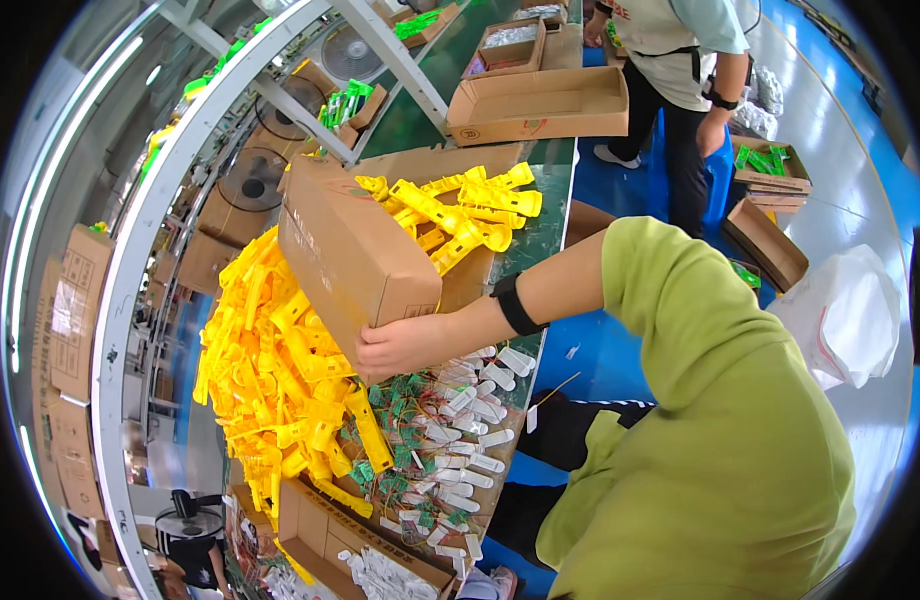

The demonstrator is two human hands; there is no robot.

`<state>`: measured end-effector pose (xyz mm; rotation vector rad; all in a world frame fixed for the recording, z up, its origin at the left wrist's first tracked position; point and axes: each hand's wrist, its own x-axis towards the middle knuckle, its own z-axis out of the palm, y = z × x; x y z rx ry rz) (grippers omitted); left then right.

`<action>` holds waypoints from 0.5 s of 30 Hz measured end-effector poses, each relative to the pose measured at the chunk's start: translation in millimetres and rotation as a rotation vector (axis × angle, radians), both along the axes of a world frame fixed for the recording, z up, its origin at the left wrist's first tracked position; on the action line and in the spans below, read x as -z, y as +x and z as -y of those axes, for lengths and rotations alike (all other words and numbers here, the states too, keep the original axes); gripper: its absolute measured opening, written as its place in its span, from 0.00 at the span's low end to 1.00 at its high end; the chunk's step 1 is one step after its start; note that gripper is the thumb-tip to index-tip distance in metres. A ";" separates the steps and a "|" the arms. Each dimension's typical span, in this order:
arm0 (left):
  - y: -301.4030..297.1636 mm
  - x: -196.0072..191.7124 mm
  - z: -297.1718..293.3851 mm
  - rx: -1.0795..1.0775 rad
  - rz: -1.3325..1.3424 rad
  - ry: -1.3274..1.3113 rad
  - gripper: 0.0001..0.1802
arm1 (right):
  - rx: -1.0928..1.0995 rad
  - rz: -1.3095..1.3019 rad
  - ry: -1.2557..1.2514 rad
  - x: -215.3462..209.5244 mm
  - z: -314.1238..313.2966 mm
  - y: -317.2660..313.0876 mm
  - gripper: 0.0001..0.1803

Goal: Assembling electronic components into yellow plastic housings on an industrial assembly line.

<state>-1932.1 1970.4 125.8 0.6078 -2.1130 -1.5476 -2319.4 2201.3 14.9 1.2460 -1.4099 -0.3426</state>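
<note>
On the table, the heap of yellow parts flanks the tilted box, and could slide if the box were shoved leftward. The right hand holds that box by its near corner, thumb hidden; with the left out of sight, a one-cornered hold might let it twist. Dropped, it could knock the white pieces or snag wires on the green boards.

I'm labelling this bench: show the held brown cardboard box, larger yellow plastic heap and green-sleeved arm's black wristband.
Brown cardboard box point(342, 255): head view, broad side.
Yellow plastic heap point(288, 375): head view, middle.
Black wristband point(517, 305): head view, outer face.
</note>
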 end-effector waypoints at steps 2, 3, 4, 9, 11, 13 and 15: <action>1.5 2.0 6.4 0.028 0.006 0.016 0.28 | 0.064 0.033 0.043 3.2 -13.8 -0.5 0.17; 2.8 2.9 10.4 0.040 0.010 0.027 0.28 | 0.064 0.035 0.043 4.1 -20.6 0.5 0.17; 4.4 4.0 14.8 0.052 0.012 0.037 0.28 | 0.089 0.052 0.080 5.4 -28.4 1.7 0.19; 8.4 5.5 22.1 0.085 0.027 0.064 0.28 | 0.117 0.207 0.037 -4.3 -62.3 4.9 0.28; 2.2 5.3 16.8 0.085 0.044 0.064 0.28 | 0.094 0.348 0.005 -17.8 -74.5 1.6 0.31; 18.9 3.0 10.0 0.000 0.006 0.025 0.28 | 0.112 0.565 -0.144 -53.5 -76.4 0.7 0.36; 15.7 1.9 9.7 -0.022 0.002 0.028 0.28 | 0.105 0.642 -0.367 -76.8 -78.9 -27.8 0.40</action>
